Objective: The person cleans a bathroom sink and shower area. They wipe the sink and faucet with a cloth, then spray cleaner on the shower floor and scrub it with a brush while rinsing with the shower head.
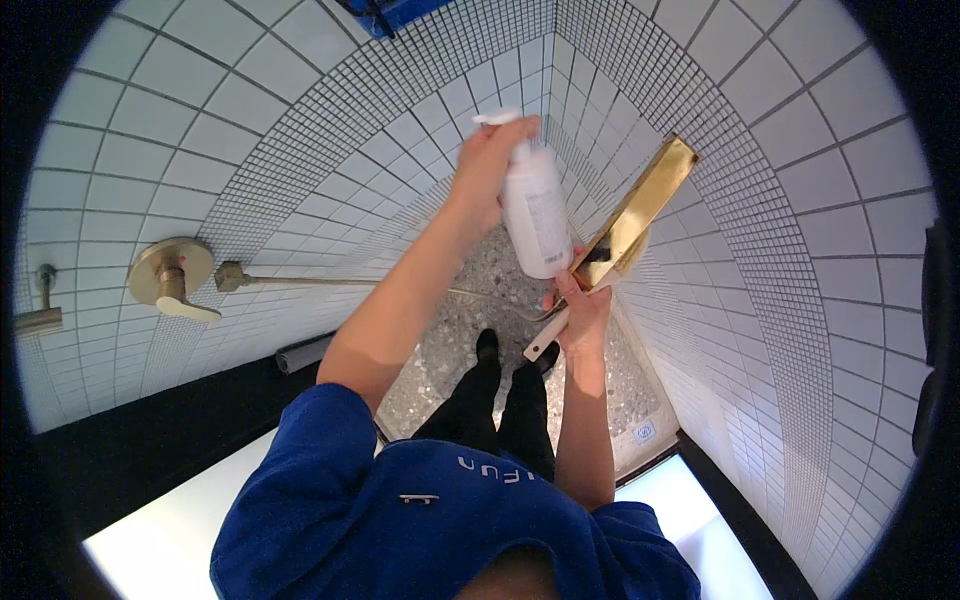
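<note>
Gripping a white pump bottle (537, 215) is the left hand (485, 170).

- Pale square tiles (840, 120) are covering the walls, with a band of small mosaic (325, 115) curving across.
- A brass-toned mixer valve (170, 274) is jutting from the left wall, a square fitting (230, 277) sitting just beside it.
- A speckled floor (435, 360) is stretching below, bearing a small blue-and-white square (643, 432).
- A grey roll (303, 355) is lying at left.
- A blue object (400, 14) is poking in at the top edge.
</note>
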A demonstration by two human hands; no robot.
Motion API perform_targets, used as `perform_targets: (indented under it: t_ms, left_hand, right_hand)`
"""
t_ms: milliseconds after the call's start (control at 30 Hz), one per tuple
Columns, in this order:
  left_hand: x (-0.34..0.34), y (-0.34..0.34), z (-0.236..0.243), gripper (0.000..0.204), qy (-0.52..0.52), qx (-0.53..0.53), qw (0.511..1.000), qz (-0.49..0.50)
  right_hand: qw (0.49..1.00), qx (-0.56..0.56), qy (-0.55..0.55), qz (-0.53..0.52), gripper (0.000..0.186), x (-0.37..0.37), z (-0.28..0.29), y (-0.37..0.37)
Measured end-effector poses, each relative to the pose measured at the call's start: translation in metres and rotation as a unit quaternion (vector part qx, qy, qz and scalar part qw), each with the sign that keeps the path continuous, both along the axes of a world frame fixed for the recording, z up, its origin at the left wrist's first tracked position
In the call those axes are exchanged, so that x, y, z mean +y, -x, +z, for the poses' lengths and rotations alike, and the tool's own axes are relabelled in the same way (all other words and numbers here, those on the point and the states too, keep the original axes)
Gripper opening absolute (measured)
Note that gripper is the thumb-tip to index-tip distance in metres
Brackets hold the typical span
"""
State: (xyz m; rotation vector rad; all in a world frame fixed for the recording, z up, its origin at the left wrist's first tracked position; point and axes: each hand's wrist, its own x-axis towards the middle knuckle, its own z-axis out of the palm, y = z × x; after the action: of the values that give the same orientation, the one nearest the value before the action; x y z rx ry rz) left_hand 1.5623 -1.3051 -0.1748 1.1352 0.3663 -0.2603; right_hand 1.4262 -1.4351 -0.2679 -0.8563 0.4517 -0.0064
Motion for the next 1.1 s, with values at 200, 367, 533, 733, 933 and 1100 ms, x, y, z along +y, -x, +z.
perform_targets:
  t_ms: [200,367,533,733,933,1100]
  left_hand:
    - [-0.004,0.029,-0.028,0.066,-0.011,-0.137,0.961,-0.239]
    - [0.019,0.030,-0.051,0.076,0.059,-0.095,0.904,-0.412]
    - [-0.003,0.028,-0.069,0.073,0.125,-0.007,0.956,-0.264]
    - [0.003,-0.001,-0.085,0.081,-0.137,-0.094,0.964,-0.210]
    - [0.028,0.005,-0.122,0.074,-0.156,-0.003,0.964,-0.214]
    - [0.036,0.018,-0.100,0.066,0.047,0.053,0.981,-0.179]
  right_hand:
    - [1.000,0.010,0.024,0.003,0.027,-0.003,0.016,-0.004]
    - [0.999,0.014,0.028,0.042,0.028,-0.019,0.029,-0.008]
    - [0.992,0.030,0.119,0.031,0.019,-0.033,0.032,-0.018]
    - [0.966,0.090,0.235,0.057,0.027,-0.065,0.016,0.011]
    - [0.975,0.080,0.203,0.034,0.034,-0.065,0.009,0.014]
    - [0.989,0.107,0.100,0.010,0.040,-0.064,0.009,0.034]
